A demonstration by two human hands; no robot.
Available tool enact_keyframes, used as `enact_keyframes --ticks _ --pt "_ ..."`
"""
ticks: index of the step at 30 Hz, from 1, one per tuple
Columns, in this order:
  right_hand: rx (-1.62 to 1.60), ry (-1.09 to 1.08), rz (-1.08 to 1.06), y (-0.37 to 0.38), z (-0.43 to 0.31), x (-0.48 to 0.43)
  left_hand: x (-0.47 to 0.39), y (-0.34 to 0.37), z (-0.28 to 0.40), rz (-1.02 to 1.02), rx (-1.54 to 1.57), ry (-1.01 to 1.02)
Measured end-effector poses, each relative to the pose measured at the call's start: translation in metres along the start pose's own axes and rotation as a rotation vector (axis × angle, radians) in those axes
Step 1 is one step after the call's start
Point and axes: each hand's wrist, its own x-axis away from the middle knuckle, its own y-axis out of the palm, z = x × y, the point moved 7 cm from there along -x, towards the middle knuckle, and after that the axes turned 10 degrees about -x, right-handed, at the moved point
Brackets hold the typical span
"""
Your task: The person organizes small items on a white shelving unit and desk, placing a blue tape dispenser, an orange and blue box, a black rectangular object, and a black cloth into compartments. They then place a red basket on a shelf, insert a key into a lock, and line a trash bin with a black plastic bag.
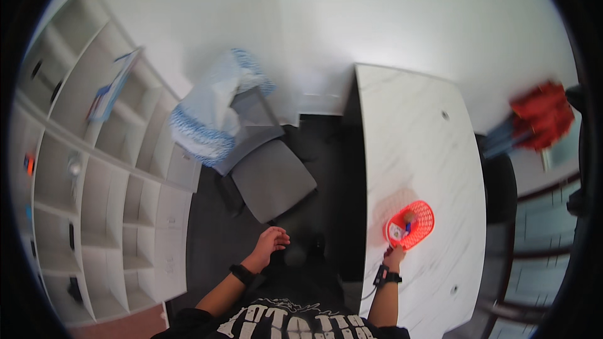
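Observation:
My right hand (395,257) grips the near rim of a red plastic basket (426,219) above or on the white marbled desk (414,150). Inside the basket lie a small brown item (409,217), a blue item (408,227) and a white item with printing (396,232); their kinds are too small to tell. Over the dark floor, my left hand (272,245) holds nothing, its fingers loosely bent and somewhat apart. It is nearest to a grey office chair (275,179), but does not touch it. Each wrist wears a black band.
A blue-and-white cloth or bag (207,108) hangs over the chair's back. White shelving (101,216) with several compartments runs along the left, holding a few folders (110,92). Beyond the desk's right edge are a black chair (500,188) and a red garment (541,115).

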Motion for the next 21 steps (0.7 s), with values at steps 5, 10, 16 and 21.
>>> enact_keyframes --ticks 5,10,16,21 --pt "0.221 -0.086 -0.335 0.064 -0.022 0.086 0.023 -0.071 -0.009 0.186 0.081 0.045" --pt "0.355 -0.192 -0.709 0.176 -0.007 0.223 0.052 -0.151 -0.003 0.261 0.129 0.199" --pt "0.535 -0.105 -1.234 0.286 0.050 0.464 0.159 -0.272 0.069 0.580 -0.337 0.615" --pt "0.764 0.018 -1.575 0.331 0.106 0.646 0.263 -0.342 0.150 0.676 -0.648 0.866"
